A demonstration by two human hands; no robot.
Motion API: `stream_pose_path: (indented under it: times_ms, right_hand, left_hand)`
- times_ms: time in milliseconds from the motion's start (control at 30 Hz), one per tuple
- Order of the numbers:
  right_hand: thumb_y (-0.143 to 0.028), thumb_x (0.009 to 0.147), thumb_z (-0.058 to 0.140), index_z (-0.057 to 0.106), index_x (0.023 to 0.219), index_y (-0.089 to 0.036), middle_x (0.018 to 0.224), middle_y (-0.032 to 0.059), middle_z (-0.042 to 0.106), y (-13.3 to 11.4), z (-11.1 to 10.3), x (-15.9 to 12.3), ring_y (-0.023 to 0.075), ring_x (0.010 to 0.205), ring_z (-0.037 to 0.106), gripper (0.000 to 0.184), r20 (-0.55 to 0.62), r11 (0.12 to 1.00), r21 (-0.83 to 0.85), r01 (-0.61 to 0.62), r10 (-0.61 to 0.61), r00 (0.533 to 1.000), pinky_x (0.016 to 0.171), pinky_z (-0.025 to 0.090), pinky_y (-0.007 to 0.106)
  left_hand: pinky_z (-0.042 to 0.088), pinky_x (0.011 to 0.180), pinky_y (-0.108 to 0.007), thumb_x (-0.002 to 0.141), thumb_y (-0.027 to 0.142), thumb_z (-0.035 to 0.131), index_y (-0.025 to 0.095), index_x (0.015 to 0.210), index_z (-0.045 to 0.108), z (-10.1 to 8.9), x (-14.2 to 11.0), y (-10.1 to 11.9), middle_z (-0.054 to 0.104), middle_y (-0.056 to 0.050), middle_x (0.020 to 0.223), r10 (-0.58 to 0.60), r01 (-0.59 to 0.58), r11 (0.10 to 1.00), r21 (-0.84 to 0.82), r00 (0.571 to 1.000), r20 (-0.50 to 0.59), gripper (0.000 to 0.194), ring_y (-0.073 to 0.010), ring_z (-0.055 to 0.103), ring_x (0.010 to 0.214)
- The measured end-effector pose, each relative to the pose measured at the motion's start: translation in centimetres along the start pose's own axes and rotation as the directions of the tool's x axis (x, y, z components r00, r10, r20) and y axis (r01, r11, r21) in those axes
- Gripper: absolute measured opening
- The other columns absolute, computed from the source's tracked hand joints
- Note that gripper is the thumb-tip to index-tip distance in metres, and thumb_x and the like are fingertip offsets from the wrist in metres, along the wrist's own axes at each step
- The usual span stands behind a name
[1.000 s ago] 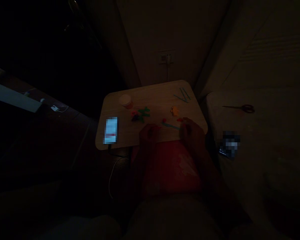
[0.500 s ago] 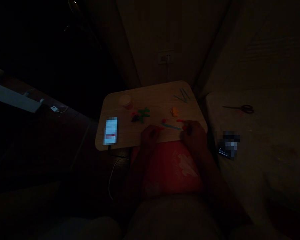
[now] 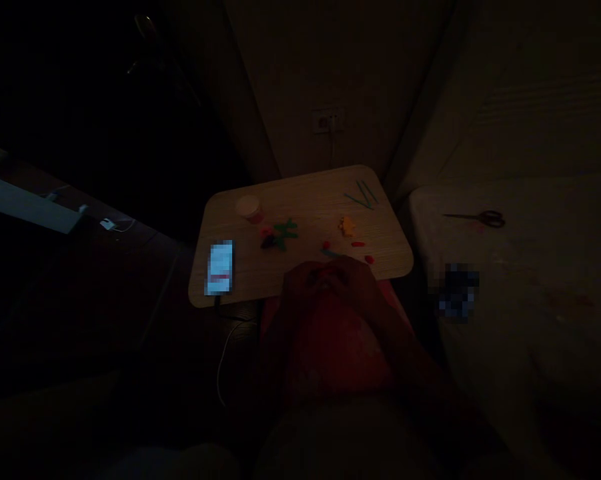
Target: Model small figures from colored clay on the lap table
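The light is very dim. My left hand (image 3: 300,283) and my right hand (image 3: 353,283) meet at the front edge of the small table, fingers closed around a red piece of modelling clay (image 3: 325,271), mostly hidden between them. Just behind the fingers lies a blue-green stick (image 3: 331,253), partly covered, with a small red ball (image 3: 326,245) at its far end. To the right of my hands are a short red strip (image 3: 359,245) and a red lump (image 3: 369,259). An orange-yellow lump (image 3: 347,227) sits farther back.
On the wooden table (image 3: 305,190) are green pieces (image 3: 285,230), a dark lump (image 3: 267,242), a lidded tub (image 3: 249,208), thin sticks (image 3: 363,195) and a lit phone (image 3: 219,267) with a cable. Scissors (image 3: 480,218) lie on the pale surface at right.
My hands have come together from apart. My right hand moved left, leaving the red strip and red lump on the table; the left hand's red piece is now between both hands.
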State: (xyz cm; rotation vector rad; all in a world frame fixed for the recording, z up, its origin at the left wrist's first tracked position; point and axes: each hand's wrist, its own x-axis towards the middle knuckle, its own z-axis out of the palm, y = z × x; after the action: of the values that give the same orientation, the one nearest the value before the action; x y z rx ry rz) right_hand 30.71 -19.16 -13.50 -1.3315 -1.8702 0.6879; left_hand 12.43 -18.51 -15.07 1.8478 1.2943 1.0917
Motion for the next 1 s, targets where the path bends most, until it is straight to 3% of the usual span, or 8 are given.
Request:
stream_pose_path:
  times_ms: [233,400,467,533,600,667,800,1000]
  right_hand:
    - [-0.023,0.091,0.062,0.080,0.093,-0.022,0.094,0.0077,0.080,0.2,0.1,0.2,0.0224,0.084,0.073,0.017,-0.022,0.996,0.094,0.012,-0.010,1.000,0.080,0.054,0.034]
    - [-0.026,0.093,0.059,0.078,0.089,-0.022,0.091,0.0087,0.077,-0.2,0.4,0.1,0.0234,0.083,0.071,0.021,-0.077,0.998,0.069,0.008,-0.003,0.997,0.078,0.054,0.035]
    - [-0.027,0.095,0.055,0.077,0.089,-0.020,0.089,0.0103,0.075,0.0,0.0,0.0,0.0245,0.084,0.070,0.023,-0.188,1.000,-0.008,-0.017,0.015,0.982,0.079,0.054,0.037]
    - [-0.028,0.097,0.051,0.074,0.092,-0.019,0.091,0.0118,0.074,0.7,-0.9,0.0,0.0258,0.087,0.068,0.026,-0.373,0.993,-0.069,-0.095,0.063,0.926,0.082,0.053,0.039]
    - [-0.031,0.099,0.049,0.073,0.093,-0.020,0.092,0.0113,0.073,1.4,-2.1,0.0,0.0256,0.087,0.068,0.026,-0.553,0.978,-0.057,-0.200,0.136,0.822,0.082,0.053,0.039]
    - [-0.037,0.098,0.053,0.072,0.092,-0.020,0.088,0.0098,0.074,1.7,-3.0,-0.1,0.0243,0.081,0.068,0.026,-0.595,0.972,-0.006,-0.236,0.186,0.782,0.077,0.054,0.036]
    - [-0.039,0.099,0.053,0.077,0.102,-0.022,0.102,0.0087,0.080,0.8,-2.1,-0.4,0.0244,0.092,0.074,0.029,-0.370,0.981,0.145,-0.130,0.175,0.912,0.084,0.057,0.036]
    - [-0.038,0.098,0.055,0.079,0.110,-0.025,0.112,0.0084,0.081,0.0,0.4,-0.4,0.0261,0.103,0.075,0.030,-0.260,0.974,0.209,-0.091,0.145,0.955,0.095,0.058,0.042]
  left_hand:
    - [0.059,0.091,-0.035,0.093,0.027,0.067,0.024,0.103,0.079,-0.1,-0.2,-0.4,0.081,-0.006,0.101,0.070,-0.082,0.990,0.114,0.992,0.104,0.015,-0.0210,0.074,0.094]
    - [0.058,0.090,-0.036,0.093,0.029,0.067,0.025,0.096,0.079,0.0,-0.2,0.0,0.081,-0.005,0.095,0.042,-0.047,0.993,0.105,0.998,0.048,0.013,-0.0210,0.074,0.090]
    - [0.059,0.085,-0.034,0.092,0.032,0.070,0.024,0.091,0.078,0.0,-0.2,0.2,0.080,-0.004,0.090,0.009,-0.007,0.999,0.044,0.999,-0.038,0.012,-0.0198,0.073,0.085]
    - [0.057,0.070,-0.028,0.091,0.037,0.071,0.022,0.086,0.075,-0.2,-0.1,0.2,0.076,-0.002,0.077,-0.089,0.080,0.995,-0.051,0.974,-0.208,0.016,-0.0165,0.069,0.071]
    - [0.048,0.054,-0.023,0.093,0.041,0.068,0.020,0.085,0.071,-0.5,-0.1,0.0,0.068,0.001,0.066,-0.218,0.159,0.971,-0.176,0.893,-0.394,0.022,-0.0121,0.060,0.057]
    - [0.041,0.047,-0.021,0.094,0.042,0.066,0.020,0.087,0.071,-0.7,0.1,-0.1,0.064,0.002,0.065,-0.300,0.194,0.944,-0.267,0.839,-0.454,0.024,-0.0096,0.052,0.051]
    - [0.048,0.054,-0.023,0.091,0.046,0.069,0.019,0.097,0.077,-0.1,0.4,0.2,0.071,-0.002,0.077,-0.301,0.211,0.932,-0.294,0.902,-0.309,0.028,-0.0113,0.058,0.060]
    - [0.061,0.080,-0.031,0.098,0.053,0.059,0.019,0.128,0.073,0.6,0.6,0.7,0.078,-0.011,0.113,-0.244,0.185,0.940,-0.287,0.952,-0.185,0.047,-0.0204,0.073,0.093]
